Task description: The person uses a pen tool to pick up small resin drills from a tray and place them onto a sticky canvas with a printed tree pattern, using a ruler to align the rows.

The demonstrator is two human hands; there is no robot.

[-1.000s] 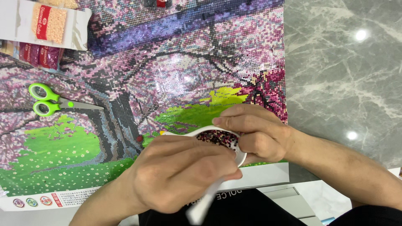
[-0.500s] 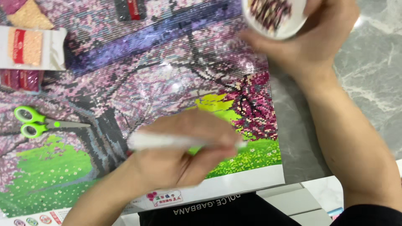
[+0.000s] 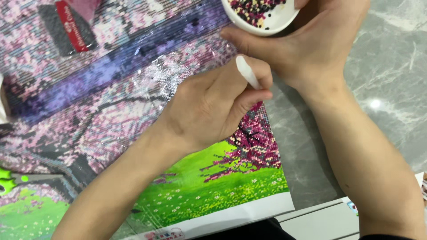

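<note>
My left hand is closed around a white pen-like applicator, its blunt end sticking up between thumb and forefinger. It rests over a diamond-painting canvas showing pink blossom trees, a purple band and green grass. My right hand grips a small white tray of dark red, pink and black beads at the canvas's upper right edge. The two hands almost touch. The pen's tip is hidden under my left hand.
A dark packet with a red label lies on the canvas at the upper left. Green scissor handles peek in at the left edge. A grey marble tabletop spreads to the right. A white box sits at the bottom.
The view has closed in on the hands. My left hand moved up and right with the pen, turning it upright, and now sits just below the bead tray in my right hand.
</note>
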